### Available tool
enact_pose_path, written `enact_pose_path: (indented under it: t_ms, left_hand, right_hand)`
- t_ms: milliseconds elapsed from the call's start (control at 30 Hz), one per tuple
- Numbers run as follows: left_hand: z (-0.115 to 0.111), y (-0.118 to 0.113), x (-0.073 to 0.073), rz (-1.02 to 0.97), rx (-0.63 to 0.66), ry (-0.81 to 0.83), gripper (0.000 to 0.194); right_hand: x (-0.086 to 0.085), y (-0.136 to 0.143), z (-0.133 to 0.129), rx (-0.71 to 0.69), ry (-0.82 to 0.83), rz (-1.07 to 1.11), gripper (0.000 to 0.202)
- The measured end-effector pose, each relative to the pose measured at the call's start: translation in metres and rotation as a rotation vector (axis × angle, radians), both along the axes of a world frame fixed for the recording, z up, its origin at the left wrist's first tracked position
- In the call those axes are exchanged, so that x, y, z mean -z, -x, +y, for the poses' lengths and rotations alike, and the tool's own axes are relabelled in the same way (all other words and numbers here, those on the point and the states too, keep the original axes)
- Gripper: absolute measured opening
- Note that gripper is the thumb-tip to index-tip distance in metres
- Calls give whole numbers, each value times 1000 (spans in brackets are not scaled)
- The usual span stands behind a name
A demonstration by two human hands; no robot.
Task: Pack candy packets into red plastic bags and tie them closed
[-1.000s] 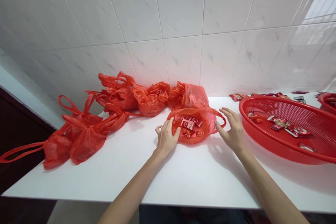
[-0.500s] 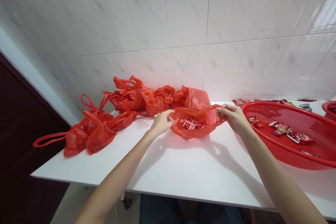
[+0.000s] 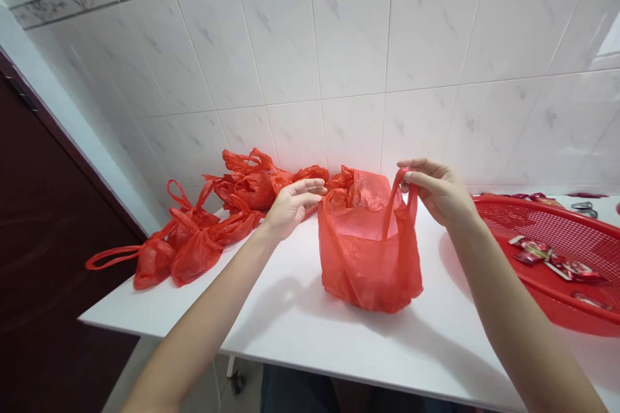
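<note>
A red plastic bag (image 3: 371,264) hangs upright just over the white table (image 3: 290,329), its sides loose and its lower part bulging. My right hand (image 3: 426,184) pinches one of its handles at the top right. At the bag's upper left corner, my left hand (image 3: 295,203) has its fingers stretched out, the tips beside the other handle; I see no grip on it. The packets inside the bag are hidden by its front.
Several filled red bags (image 3: 196,239) lie at the left and along the tiled wall. A red mesh basket (image 3: 557,222) with a few wrapped packets (image 3: 574,269) stands at the right. Behind it lie scissors (image 3: 584,208) and more packets. A dark door (image 3: 43,239) is at the far left.
The bag has been raised from its wide-open, flat-lying pose and now hangs by the right handle. My left hand's fingers have spread from their pinch on the rim. The view has shifted slightly.
</note>
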State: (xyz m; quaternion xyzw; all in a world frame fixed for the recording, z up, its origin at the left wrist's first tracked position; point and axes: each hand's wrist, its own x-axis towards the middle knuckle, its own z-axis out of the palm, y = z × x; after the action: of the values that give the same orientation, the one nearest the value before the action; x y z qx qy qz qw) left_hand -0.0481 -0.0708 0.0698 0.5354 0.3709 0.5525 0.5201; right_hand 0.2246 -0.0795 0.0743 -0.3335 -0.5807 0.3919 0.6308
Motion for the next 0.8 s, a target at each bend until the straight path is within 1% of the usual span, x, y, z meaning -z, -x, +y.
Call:
enact_pose_path:
  t_ms: [67,133,200,300,367,467,533,633,700,733,800]
  left_hand:
    - [-5,2,-2,-10,32,12,31]
    - [-9,4,-4,15,68,-19,27]
    - [-13,5,-4,80,105,-52,25]
    - [-25,6,-2,234,162,-105,26]
    - [-37,6,-1,333,163,-184,25]
    - [-58,8,-1,423,137,-370,24]
    - [-72,8,-3,470,157,-499,29]
    - [-87,2,-3,559,174,-590,46]
    - [-91,-6,0,671,154,-630,58]
    - [-91,-11,2,729,137,-650,60]
    - [-87,-18,9,818,95,-682,58]
  right_hand:
    - [-2,2,-4,-2,-30,-8,29]
    - [-4,5,-7,5,-41,-30,29]
    - [-4,7,-9,12,-48,-49,29]
    - [-2,10,-11,33,-75,-54,29]
    - [1,10,-12,71,-95,-51,28]
    - [4,11,-13,116,-107,-51,26]
    - [6,12,-14,129,-108,-67,23]
    - [7,14,-14,207,-127,-171,21]
    - [7,14,-13,302,-149,-262,24]
    - [7,13,-13,341,-153,-295,26]
    - [7,9,-14,357,-138,-317,28]
